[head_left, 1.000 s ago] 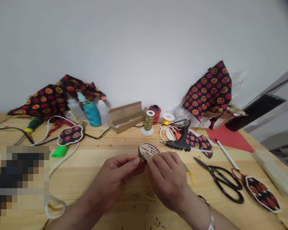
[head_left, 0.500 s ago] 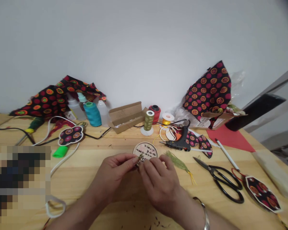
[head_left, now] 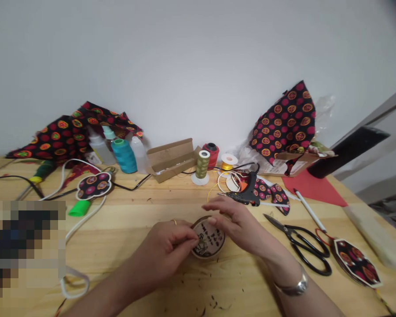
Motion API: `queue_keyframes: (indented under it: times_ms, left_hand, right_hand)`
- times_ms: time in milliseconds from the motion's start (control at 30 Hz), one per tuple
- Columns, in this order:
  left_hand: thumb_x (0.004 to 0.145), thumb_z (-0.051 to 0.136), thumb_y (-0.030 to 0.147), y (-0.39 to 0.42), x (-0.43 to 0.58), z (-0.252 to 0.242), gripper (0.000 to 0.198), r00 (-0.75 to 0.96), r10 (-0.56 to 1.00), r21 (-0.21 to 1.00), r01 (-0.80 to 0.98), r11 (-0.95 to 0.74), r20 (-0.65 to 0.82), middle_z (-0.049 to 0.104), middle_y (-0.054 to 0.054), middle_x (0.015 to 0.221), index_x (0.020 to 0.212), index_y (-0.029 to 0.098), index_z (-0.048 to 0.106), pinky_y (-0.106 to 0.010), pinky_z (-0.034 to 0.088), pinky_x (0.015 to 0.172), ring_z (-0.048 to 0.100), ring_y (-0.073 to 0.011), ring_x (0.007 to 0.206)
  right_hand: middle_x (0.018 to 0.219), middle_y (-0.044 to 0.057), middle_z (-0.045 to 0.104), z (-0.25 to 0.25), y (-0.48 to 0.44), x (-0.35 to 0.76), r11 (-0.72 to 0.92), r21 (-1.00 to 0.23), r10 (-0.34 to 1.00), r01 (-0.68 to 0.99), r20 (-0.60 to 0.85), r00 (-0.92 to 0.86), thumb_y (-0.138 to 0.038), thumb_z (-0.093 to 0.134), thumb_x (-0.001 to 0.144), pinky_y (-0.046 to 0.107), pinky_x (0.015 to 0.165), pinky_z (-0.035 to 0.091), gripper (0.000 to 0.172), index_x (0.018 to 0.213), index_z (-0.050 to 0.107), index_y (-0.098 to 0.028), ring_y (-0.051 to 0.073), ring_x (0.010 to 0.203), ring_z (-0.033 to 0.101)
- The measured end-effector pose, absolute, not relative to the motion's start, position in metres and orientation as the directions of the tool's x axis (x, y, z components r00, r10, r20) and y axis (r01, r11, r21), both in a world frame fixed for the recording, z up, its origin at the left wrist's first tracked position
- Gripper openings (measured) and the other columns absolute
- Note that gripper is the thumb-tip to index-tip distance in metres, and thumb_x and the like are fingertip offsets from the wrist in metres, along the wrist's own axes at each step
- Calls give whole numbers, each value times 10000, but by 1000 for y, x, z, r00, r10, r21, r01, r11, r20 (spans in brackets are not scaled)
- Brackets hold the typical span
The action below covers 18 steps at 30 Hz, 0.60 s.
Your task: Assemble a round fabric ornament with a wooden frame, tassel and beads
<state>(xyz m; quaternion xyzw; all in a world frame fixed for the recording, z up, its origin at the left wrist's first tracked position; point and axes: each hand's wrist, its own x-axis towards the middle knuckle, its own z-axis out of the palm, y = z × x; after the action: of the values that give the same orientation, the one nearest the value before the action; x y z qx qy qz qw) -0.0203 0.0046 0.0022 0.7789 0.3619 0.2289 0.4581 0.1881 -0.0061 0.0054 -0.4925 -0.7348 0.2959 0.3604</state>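
Note:
A small round disc (head_left: 210, 240) with dark writing on a pale face lies flat on the wooden table (head_left: 125, 229) in front of me. My left hand (head_left: 168, 246) pinches its left edge, fingers closed. My right hand (head_left: 234, 222) rests over its upper right rim with fingers stretched out and spread. The green tassel seen before is hidden under my right hand.
Black scissors (head_left: 300, 246) lie to the right, a black glue gun (head_left: 246, 193) behind my hands. Thread spools (head_left: 202, 166), bottles, a cardboard box (head_left: 171, 159) and patterned fabric (head_left: 69, 134) line the wall. A fabric-covered octagon (head_left: 356, 262) sits far right, a white cable (head_left: 82, 220) left.
The disc has come down nearer to me and lies flat. My right hand let go its pinch and spread over the disc's rim, covering the green tassel.

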Motion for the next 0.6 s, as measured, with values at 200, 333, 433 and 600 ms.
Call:
queue_keyframes:
  times_ms: [200, 333, 433, 600]
  left_hand:
    - [841, 515, 173, 2, -21, 3, 258, 732, 676, 854, 295, -427, 85, 686, -22, 687, 719, 221, 737, -232, 430, 606, 611, -161, 651]
    - [848, 510, 183, 1, -21, 5, 266, 739, 668, 863, 282, -419, 83, 680, -25, 681, 711, 215, 736, -228, 426, 600, 607, -161, 652]
    - [841, 524, 198, 1, -21, 5, 257, 741, 667, 890, 249, -382, 79, 684, -22, 682, 708, 220, 742, -224, 434, 596, 608, -160, 652]
    - [818, 578, 218, 1, -21, 5, 211, 693, 717, 934, 201, -294, 76, 708, -23, 696, 723, 236, 766, -239, 473, 610, 627, -170, 652]
  right_hand:
    - [833, 25, 661, 13, -12, 186, 272, -814, 918, 513, 61, -391, -182, 619, 861, 254, 709, 495, 118, 892, 732, -187, 134, 770, 616]
    - [732, -2, 645, 17, -12, 185, 263, -801, 916, 538, 32, -399, -153, 658, 823, 227, 629, 467, 94, 830, 745, -188, 116, 674, 593]
    - [714, -2, 650, 17, -12, 185, 258, -795, 922, 549, 33, -386, -135, 661, 810, 224, 609, 462, 102, 798, 748, -187, 115, 657, 586]
    - [694, -7, 648, 12, -11, 183, 174, -845, 949, 506, 7, -314, -104, 667, 768, 205, 561, 441, 106, 748, 741, -177, 106, 630, 574]
